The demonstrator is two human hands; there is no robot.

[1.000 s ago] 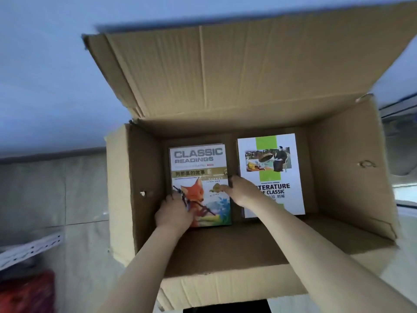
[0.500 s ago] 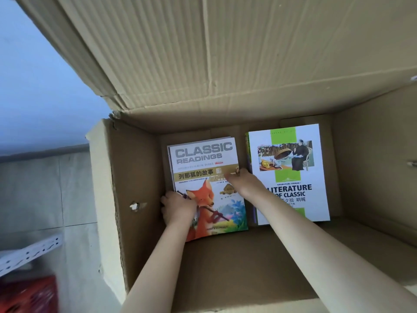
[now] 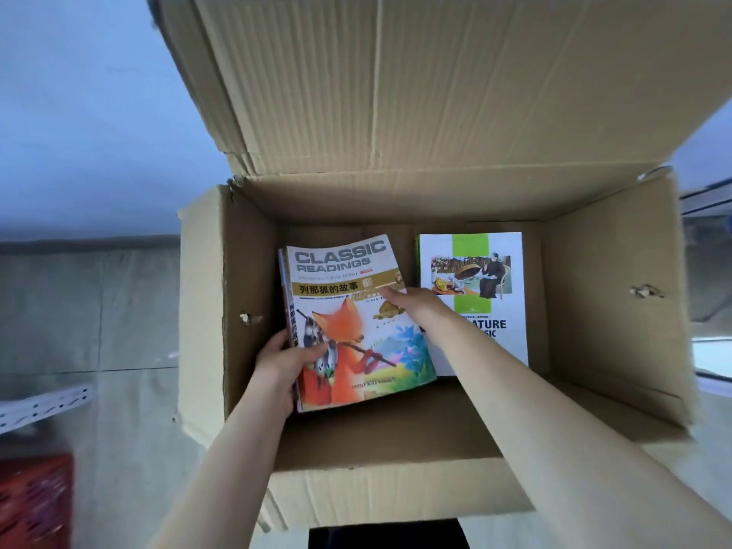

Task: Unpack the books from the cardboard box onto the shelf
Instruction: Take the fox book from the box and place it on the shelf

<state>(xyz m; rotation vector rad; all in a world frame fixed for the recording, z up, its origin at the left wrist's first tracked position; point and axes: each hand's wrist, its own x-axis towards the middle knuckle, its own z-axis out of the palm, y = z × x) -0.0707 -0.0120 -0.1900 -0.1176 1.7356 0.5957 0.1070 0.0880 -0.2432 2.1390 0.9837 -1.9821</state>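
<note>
Fox book (image 3: 356,322) risen; left hand (image 3: 279,364), right hand (image 3: 416,307) grip its edges.

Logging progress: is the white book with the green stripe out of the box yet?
No, the white book lies flat inside the box, beside the fox book that the left hand and right hand hold.

Pale blue wall (image 3: 79,112) meets grey tiled floor (image 3: 119,311); red crate (image 3: 31,501) lower left.
</note>
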